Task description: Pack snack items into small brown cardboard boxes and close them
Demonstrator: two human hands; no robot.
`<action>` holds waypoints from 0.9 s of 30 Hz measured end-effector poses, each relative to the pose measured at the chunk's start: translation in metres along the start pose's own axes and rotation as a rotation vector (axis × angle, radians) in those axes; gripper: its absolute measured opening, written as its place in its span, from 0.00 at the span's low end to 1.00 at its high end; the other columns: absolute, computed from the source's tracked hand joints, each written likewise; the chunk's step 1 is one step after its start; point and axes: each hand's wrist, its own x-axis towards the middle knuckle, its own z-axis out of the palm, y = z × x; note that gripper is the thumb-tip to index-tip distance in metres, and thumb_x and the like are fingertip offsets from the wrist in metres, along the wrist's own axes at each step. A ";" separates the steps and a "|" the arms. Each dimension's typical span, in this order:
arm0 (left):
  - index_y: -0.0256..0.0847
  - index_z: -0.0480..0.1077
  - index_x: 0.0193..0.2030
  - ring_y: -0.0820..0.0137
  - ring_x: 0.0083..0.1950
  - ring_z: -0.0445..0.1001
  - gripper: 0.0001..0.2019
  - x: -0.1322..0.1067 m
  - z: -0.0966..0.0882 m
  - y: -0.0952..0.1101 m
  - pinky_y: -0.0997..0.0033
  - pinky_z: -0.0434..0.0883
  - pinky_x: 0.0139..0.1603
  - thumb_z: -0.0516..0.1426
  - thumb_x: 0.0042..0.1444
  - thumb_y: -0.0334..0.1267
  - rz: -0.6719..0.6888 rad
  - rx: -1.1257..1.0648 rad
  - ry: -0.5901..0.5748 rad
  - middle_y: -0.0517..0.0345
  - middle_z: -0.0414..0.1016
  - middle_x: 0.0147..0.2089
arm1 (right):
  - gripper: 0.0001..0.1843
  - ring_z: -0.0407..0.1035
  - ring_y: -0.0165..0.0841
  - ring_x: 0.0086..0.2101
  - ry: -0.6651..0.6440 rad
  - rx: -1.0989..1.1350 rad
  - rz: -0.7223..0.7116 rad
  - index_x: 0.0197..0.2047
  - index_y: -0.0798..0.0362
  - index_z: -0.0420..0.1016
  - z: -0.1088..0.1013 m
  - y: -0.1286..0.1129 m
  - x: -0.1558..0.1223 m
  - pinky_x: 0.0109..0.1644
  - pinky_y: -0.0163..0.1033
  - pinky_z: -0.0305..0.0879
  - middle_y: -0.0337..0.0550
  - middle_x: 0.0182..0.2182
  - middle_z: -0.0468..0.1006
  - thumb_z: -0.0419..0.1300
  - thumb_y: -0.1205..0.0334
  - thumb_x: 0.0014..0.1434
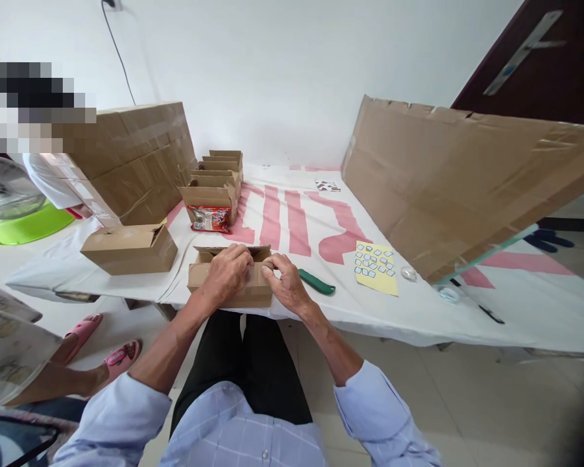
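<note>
A small open cardboard box (250,297) stands at the table's front edge, right before me. My left hand (230,271) lies over its front side with curled fingers, closed at the upper edge; the fingertips are partly hidden. At the box's right front corner, my right hand (288,283) pinches the cardboard with the thumb on the near side. The back flap is up, and the hands hide much of the inside. Just right of my right hand lies a dark green utility knife (317,282).
Several open boxes (209,194) stand in a row behind, with a red snack packet (210,219) leaning there. A closed box (129,250) is at left. Large cardboard panels (467,175) flank the table. A yellow sticker sheet (376,267) and tape roll (409,273) lie right. A person (53,181) is at left.
</note>
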 end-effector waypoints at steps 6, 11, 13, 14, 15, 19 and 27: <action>0.43 0.72 0.35 0.60 0.45 0.74 0.10 -0.004 -0.014 0.012 0.57 0.72 0.51 0.55 0.70 0.34 -0.002 -0.289 0.092 0.50 0.78 0.40 | 0.07 0.70 0.40 0.42 0.012 0.003 0.013 0.35 0.46 0.69 0.002 0.004 -0.001 0.52 0.46 0.68 0.41 0.36 0.76 0.57 0.61 0.68; 0.43 0.77 0.36 0.61 0.46 0.79 0.10 -0.021 -0.021 0.018 0.60 0.76 0.50 0.63 0.67 0.44 -0.251 -0.597 0.243 0.51 0.81 0.42 | 0.06 0.74 0.44 0.49 0.057 -0.006 -0.007 0.45 0.46 0.78 0.000 -0.001 0.001 0.58 0.52 0.72 0.47 0.44 0.82 0.59 0.62 0.67; 0.43 0.80 0.36 0.61 0.47 0.80 0.11 -0.028 -0.017 0.023 0.60 0.78 0.51 0.66 0.65 0.47 -0.329 -0.705 0.294 0.51 0.82 0.43 | 0.10 0.74 0.47 0.53 0.163 -0.020 -0.029 0.49 0.46 0.80 -0.001 -0.013 -0.003 0.61 0.56 0.72 0.50 0.49 0.82 0.61 0.61 0.67; 0.43 0.82 0.36 0.60 0.48 0.81 0.12 -0.031 -0.014 0.026 0.59 0.78 0.52 0.67 0.64 0.48 -0.355 -0.751 0.310 0.50 0.83 0.44 | 0.10 0.75 0.48 0.52 0.201 -0.003 -0.032 0.50 0.45 0.80 -0.001 -0.021 -0.006 0.61 0.56 0.73 0.50 0.49 0.82 0.61 0.60 0.67; 0.43 0.83 0.37 0.60 0.50 0.81 0.12 -0.034 -0.011 0.030 0.59 0.78 0.54 0.67 0.64 0.49 -0.375 -0.791 0.321 0.49 0.83 0.46 | 0.10 0.76 0.47 0.51 0.212 0.049 -0.021 0.51 0.45 0.81 0.000 -0.029 -0.010 0.59 0.55 0.74 0.50 0.48 0.82 0.62 0.58 0.68; 0.45 0.86 0.43 0.59 0.57 0.80 0.11 -0.040 0.001 0.045 0.59 0.78 0.58 0.68 0.64 0.49 -0.402 -0.882 0.335 0.48 0.82 0.53 | 0.14 0.77 0.37 0.38 0.102 0.505 0.167 0.48 0.47 0.83 0.009 -0.053 -0.027 0.44 0.44 0.78 0.43 0.41 0.84 0.67 0.47 0.67; 0.48 0.87 0.50 0.61 0.54 0.80 0.12 -0.041 0.012 0.062 0.64 0.81 0.51 0.66 0.67 0.49 -0.333 -0.847 0.258 0.51 0.80 0.52 | 0.22 0.72 0.32 0.27 0.175 0.762 0.405 0.37 0.49 0.82 0.011 -0.045 -0.037 0.36 0.40 0.75 0.37 0.26 0.78 0.76 0.40 0.54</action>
